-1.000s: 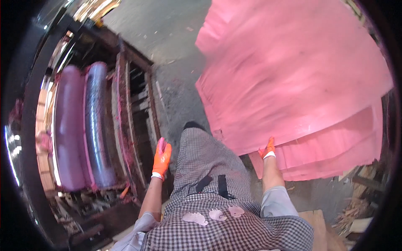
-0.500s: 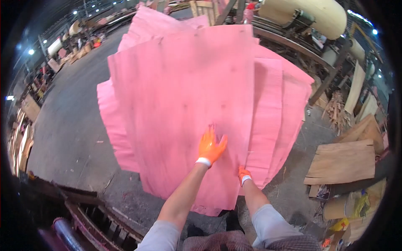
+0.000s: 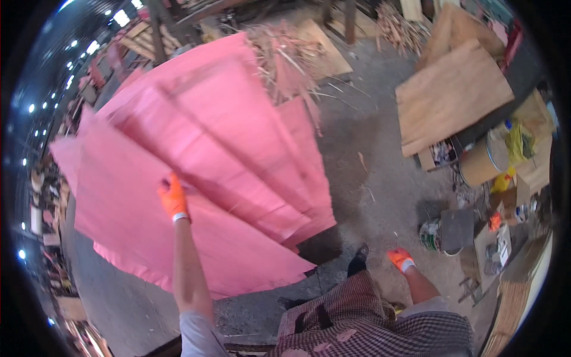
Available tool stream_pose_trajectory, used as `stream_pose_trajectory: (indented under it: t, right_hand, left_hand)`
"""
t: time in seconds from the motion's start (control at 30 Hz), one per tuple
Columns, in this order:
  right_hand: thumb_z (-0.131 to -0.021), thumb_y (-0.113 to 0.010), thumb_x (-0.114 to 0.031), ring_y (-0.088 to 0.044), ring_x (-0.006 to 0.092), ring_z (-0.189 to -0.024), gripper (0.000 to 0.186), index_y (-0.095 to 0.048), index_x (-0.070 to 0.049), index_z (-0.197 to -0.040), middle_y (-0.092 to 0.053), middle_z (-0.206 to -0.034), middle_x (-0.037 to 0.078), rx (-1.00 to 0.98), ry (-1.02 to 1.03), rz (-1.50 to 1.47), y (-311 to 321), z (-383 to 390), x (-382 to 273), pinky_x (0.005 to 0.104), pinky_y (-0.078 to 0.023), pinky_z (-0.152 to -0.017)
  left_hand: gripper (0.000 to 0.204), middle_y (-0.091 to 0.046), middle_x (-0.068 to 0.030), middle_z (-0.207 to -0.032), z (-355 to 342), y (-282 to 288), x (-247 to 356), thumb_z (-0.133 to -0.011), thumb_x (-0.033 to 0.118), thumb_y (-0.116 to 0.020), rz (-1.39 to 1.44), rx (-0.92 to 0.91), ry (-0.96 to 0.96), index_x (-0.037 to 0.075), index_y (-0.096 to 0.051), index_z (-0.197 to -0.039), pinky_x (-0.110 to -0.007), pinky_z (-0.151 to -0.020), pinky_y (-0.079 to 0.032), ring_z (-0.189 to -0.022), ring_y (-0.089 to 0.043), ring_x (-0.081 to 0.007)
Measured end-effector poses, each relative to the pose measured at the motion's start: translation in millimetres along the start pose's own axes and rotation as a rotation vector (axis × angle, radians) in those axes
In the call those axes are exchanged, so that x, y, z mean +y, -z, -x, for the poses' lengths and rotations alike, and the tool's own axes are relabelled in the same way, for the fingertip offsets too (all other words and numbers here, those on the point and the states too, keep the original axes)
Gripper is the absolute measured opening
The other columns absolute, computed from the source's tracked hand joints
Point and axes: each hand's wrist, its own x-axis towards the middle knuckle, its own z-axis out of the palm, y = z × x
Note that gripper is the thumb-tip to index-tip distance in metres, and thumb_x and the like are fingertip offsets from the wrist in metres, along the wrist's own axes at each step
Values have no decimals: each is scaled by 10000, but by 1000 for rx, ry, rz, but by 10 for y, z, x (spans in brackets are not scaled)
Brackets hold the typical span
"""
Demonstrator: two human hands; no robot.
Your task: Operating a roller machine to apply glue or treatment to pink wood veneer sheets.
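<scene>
A fanned stack of large, thin pink sheets (image 3: pixel 232 101) spreads across the left and middle, looking like dyed wood veneer. Its top sheet (image 3: pixel 131 208) lies slanted over the others. On that sheet, close to its right-hand edge, rests my left hand (image 3: pixel 173 197) in an orange glove, palm down. Its fingers are partly apart and slightly bent. My right hand (image 3: pixel 401 260), also in an orange glove, hangs beside my checked apron (image 3: pixel 369 321), away from the stack. Its fingers are loosely curled with nothing visible in them.
Stringy wood scraps (image 3: pixel 288 56) lie against the stack's far right side. Brown veneer pieces (image 3: pixel 452 95) are piled at the right. A bucket (image 3: pixel 431 235) with a dark board (image 3: pixel 457 231) beside it stands right of my right hand. Grey concrete floor (image 3: pixel 363 178) runs between.
The view has swung to the right. My right hand has let go of the stack's near right edge and moved away. My left hand remains on the top sheet, which now lies skewed leftward.
</scene>
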Motion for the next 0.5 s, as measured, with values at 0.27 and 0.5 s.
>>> stream_pose_trajectory:
  t: [0.27, 0.5]
  right_hand:
    - [-889, -493, -498, -581, 406, -1187, 597, -626, 25, -1146, -629, -1209, 282, -41, -518, 248, 1438, 860, 2545, 441, -452, -1016]
    - [-930, -433, -525, -543, 407, -1231, 601, -650, -21, -1175, -583, -1288, 277, -232, -42, 353, 2652, -677, 1062, 438, -429, -1022]
  left_hand:
    - [961, -327, -241, -1547, -451, -440, -121, -882, 445, -639, -495, 72, 73, -77, -157, -1530, -361, -1158, -281, -1407, -368, -315]
    - [981, -300, -194, -1565, -906, 241, -501, -865, 375, -677, -270, 112, 206, -17, -110, -1562, -357, -1152, -277, -1409, -353, -272]
